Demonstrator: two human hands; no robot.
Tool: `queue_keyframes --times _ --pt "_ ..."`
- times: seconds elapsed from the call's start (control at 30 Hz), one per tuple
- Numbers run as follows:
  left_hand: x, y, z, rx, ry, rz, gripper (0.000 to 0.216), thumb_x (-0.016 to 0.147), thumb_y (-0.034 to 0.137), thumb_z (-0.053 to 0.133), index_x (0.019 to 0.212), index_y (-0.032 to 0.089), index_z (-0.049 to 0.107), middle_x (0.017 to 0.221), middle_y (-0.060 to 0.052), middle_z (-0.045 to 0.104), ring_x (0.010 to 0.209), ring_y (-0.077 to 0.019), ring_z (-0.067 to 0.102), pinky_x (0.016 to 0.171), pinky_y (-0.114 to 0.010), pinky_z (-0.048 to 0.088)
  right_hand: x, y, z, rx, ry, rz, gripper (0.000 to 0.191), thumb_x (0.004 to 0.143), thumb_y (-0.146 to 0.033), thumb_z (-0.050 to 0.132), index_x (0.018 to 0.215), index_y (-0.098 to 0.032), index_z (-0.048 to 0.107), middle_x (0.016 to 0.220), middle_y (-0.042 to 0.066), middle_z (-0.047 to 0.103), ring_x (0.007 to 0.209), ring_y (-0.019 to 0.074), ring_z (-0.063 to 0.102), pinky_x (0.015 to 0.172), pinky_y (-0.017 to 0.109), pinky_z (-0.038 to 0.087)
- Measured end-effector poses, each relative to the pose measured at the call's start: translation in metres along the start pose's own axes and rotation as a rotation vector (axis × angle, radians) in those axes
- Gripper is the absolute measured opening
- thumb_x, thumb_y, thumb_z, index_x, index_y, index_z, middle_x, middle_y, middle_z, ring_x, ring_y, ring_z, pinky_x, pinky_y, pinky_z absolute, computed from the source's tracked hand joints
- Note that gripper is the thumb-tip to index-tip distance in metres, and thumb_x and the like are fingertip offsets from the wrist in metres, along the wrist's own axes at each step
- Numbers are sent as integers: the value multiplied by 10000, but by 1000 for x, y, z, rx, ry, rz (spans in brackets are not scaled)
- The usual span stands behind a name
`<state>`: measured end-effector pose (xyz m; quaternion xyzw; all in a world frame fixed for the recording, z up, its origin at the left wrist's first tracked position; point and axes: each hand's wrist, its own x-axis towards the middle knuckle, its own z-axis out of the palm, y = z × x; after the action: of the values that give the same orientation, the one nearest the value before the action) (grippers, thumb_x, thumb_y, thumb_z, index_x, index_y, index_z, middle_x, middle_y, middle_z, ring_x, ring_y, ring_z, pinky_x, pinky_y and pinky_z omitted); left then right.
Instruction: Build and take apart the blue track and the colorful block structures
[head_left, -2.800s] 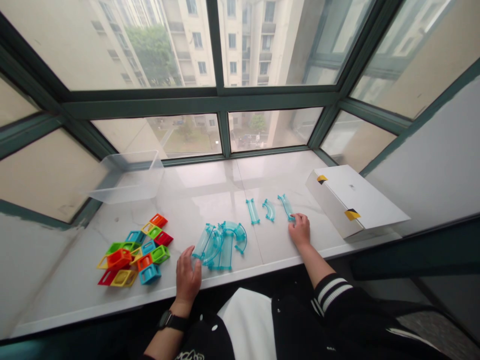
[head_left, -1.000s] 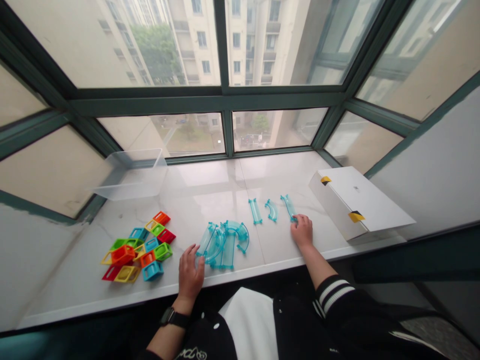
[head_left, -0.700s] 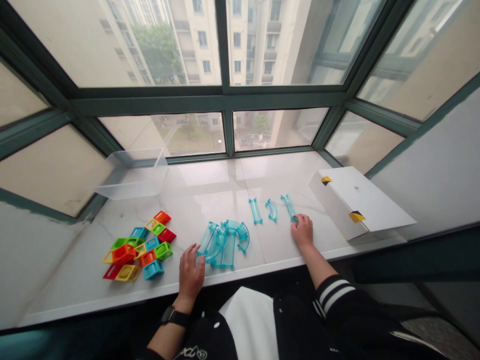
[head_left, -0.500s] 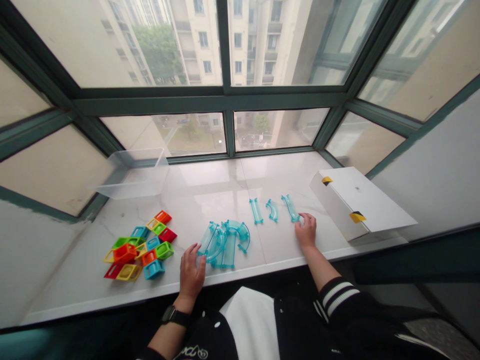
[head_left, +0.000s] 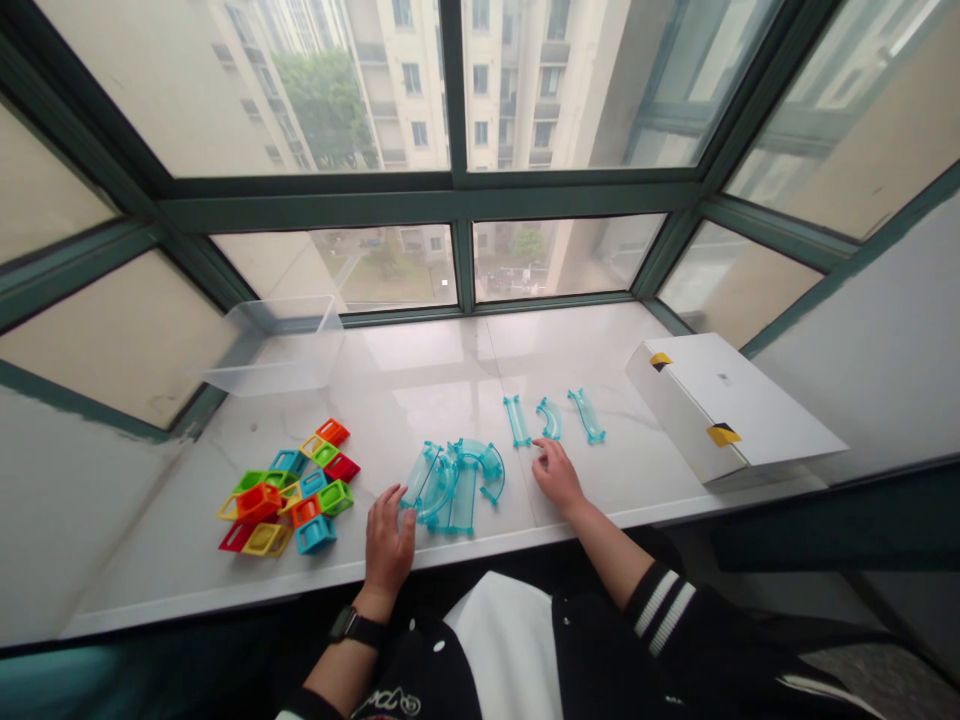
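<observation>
Translucent teal toy track pieces, curved and straight, lie in a heap near the front edge of the white sill. My left hand rests just left of that heap, fingers spread and holding nothing. Three single pieces are set apart in a row: a straight track piece, a short curved track piece and a wavy track piece. My right hand is just in front of the first two, fingers stretched towards them with nothing in its grasp; whether a fingertip touches a piece I cannot tell.
Colourful plastic blocks are piled at the left. Behind them stands a clear plastic bin. A white box with yellow-and-black tabs sits at the right. Green window frames border the sill at the back.
My right hand has moved left, from the wavy track piece to the front of the straight and curved ones. My left hand stays beside the heap. The view shifted slightly.
</observation>
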<state>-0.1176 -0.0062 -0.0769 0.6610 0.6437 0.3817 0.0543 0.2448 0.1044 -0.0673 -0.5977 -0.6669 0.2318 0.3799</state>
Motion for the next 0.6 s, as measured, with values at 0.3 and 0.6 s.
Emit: queue_keyframes --times 0.3,0.6 --pt "1 2 0 0 6 7 375 1062 362 440 1391 222 553 1392 -158 602 1326 -326 554 1141 -570 441 1 15 11 -71 -39 -30 462 812 -141 510 1235 -223 677 1271 102 709 1079 258 680 987 435 577" --pt "0 1 0 11 7 14 379 1062 370 437 1390 222 557 1386 -152 610 1311 -320 564 1135 -558 446 0 17 13 -93 -46 -43 501 795 -109 524 1253 -230 686 1312 99 709 1196 283 653 1024 467 559"
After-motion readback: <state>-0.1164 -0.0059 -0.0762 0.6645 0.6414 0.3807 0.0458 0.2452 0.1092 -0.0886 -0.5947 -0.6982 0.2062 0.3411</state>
